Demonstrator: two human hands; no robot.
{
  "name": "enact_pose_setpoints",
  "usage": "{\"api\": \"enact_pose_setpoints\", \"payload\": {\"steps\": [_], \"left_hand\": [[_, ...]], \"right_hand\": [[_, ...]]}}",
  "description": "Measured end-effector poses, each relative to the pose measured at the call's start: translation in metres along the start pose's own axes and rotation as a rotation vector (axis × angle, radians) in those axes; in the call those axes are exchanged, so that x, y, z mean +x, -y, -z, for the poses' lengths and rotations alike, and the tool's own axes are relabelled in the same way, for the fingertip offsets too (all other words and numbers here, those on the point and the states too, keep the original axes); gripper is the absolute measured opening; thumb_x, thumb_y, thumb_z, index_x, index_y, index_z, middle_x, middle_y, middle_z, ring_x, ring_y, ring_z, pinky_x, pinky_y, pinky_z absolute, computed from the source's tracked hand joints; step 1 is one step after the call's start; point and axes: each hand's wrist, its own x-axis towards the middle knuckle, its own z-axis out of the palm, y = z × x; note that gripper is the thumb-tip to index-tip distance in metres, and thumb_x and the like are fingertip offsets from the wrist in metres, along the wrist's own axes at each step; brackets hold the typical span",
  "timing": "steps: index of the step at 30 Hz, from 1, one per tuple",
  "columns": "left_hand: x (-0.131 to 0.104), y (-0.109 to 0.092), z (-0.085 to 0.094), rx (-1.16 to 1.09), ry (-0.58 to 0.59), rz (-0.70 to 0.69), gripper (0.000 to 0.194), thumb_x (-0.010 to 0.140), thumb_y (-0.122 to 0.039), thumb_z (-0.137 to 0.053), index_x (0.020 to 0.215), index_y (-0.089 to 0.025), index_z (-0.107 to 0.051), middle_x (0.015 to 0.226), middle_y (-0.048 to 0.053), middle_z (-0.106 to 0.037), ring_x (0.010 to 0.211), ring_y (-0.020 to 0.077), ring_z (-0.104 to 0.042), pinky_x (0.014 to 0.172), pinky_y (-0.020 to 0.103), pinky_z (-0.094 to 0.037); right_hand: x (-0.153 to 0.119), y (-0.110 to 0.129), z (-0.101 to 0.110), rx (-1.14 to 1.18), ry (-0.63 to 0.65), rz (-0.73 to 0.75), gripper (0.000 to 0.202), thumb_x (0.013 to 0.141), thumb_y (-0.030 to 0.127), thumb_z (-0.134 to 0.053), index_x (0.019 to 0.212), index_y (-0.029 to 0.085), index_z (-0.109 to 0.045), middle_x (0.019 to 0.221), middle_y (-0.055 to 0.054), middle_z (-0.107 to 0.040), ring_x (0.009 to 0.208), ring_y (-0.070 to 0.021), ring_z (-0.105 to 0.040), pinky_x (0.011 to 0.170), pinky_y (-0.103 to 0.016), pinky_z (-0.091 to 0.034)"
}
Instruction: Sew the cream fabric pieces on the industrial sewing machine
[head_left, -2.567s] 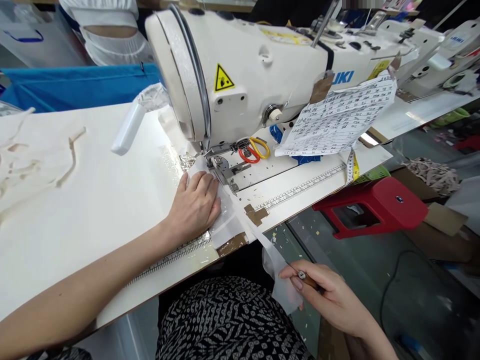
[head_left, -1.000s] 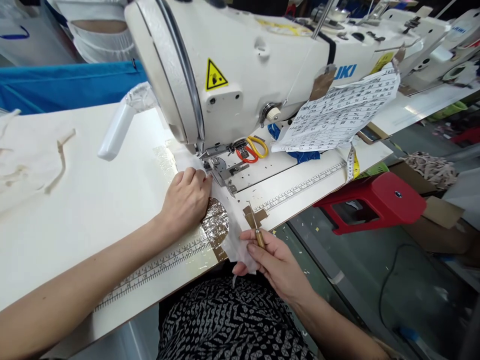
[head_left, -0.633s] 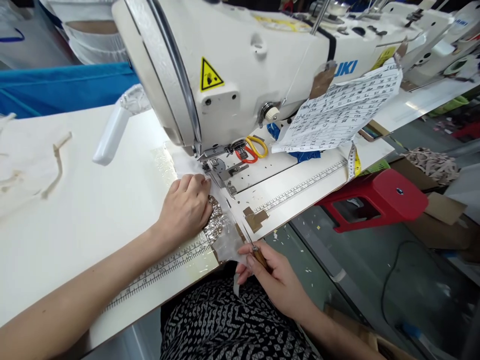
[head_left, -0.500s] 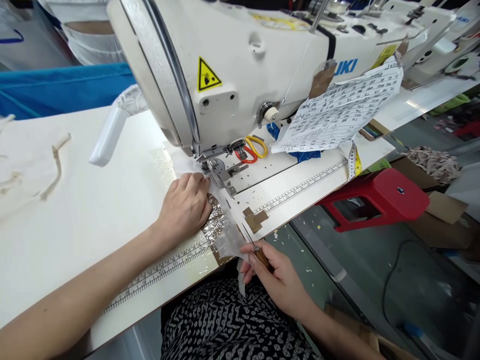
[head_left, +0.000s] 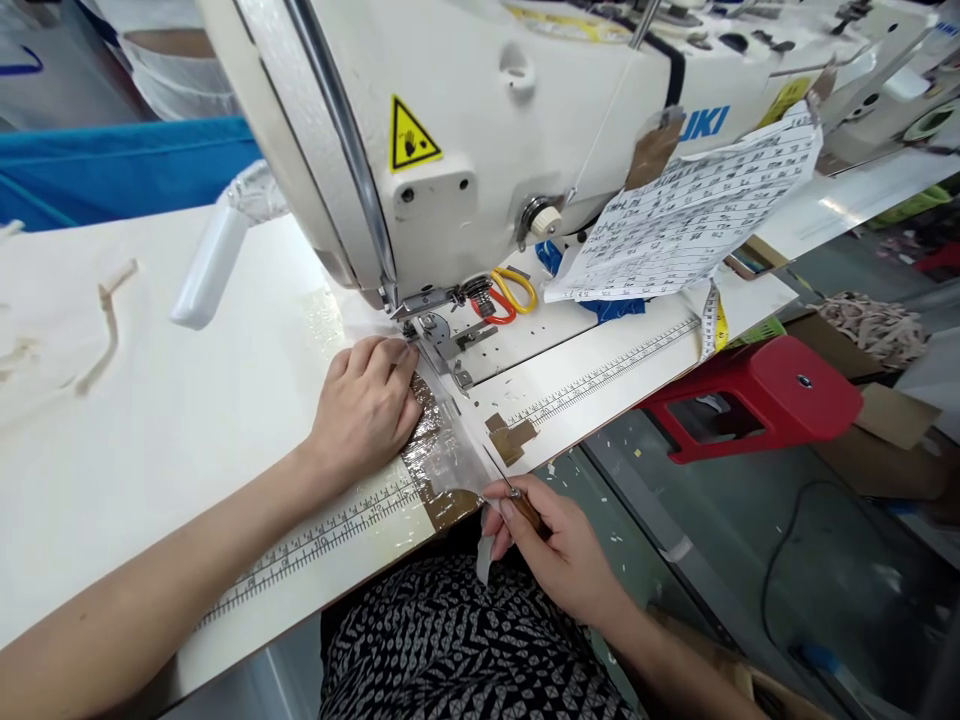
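Note:
A thin, sheer white fabric piece (head_left: 454, 462) runs from the presser foot (head_left: 429, 350) of the sewing machine (head_left: 465, 130) to the table's front edge. My left hand (head_left: 367, 405) presses down on it beside the foot, fingers bent and close together, fingertips hidden. At the front edge my right hand (head_left: 559, 540) is closed around the wooden handle of an awl (head_left: 529, 510). The awl's thin metal point reaches up along the fabric's right edge. The fabric's near end passes between the right fingers, and a narrow tail hangs below them.
Ruler tapes (head_left: 322, 543) line the front of the white table (head_left: 225, 430). Behind the needle lie scissors (head_left: 514, 292) with red and yellow handles. A written sheet (head_left: 690, 220) hangs from the machine. A red stool (head_left: 772, 395) stands at right; fabric scraps (head_left: 105, 330) lie left.
The fabric has moved a little toward the needle, baring more brown tape at the table edge. Both hands keep much the same hold. The view has shifted slightly.

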Motion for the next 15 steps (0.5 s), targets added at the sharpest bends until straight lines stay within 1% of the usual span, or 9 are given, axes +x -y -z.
{"api": "enact_pose_setpoints", "payload": {"steps": [6,11,15], "left_hand": [[-0.001,-0.009,0.003,0.038,-0.014,-0.049,0.042,0.093,-0.022,-0.035,0.124,-0.005,-0.059,0.126,0.02,-0.058,0.119,0.0323,-0.048,0.096,0.046,-0.042],[-0.003,-0.011,0.005,-0.014,0.0,-0.08,0.041,0.091,-0.022,-0.041,0.125,-0.007,-0.058,0.125,0.019,-0.059,0.118,0.0334,-0.05,0.1,0.05,-0.042],[-0.004,-0.012,0.005,-0.018,-0.01,-0.092,0.041,0.09,-0.023,-0.042,0.125,-0.007,-0.058,0.123,0.02,-0.059,0.119,0.0338,-0.049,0.101,0.05,-0.042]], "right_hand": [[0.008,0.01,-0.001,-0.071,0.035,0.006,0.022,0.106,0.034,-0.044,0.109,0.019,-0.06,0.082,-0.001,-0.068,0.06,-0.0132,-0.067,0.061,-0.024,-0.053],[0.017,0.019,-0.007,-0.086,0.095,-0.023,0.021,0.105,0.031,-0.044,0.111,0.019,-0.06,0.087,-0.002,-0.069,0.061,-0.0133,-0.068,0.056,-0.023,-0.05],[0.024,0.021,-0.011,-0.066,0.114,0.0,0.02,0.103,0.03,-0.044,0.109,0.019,-0.06,0.087,-0.002,-0.07,0.06,-0.0131,-0.068,0.057,-0.023,-0.052]]}}
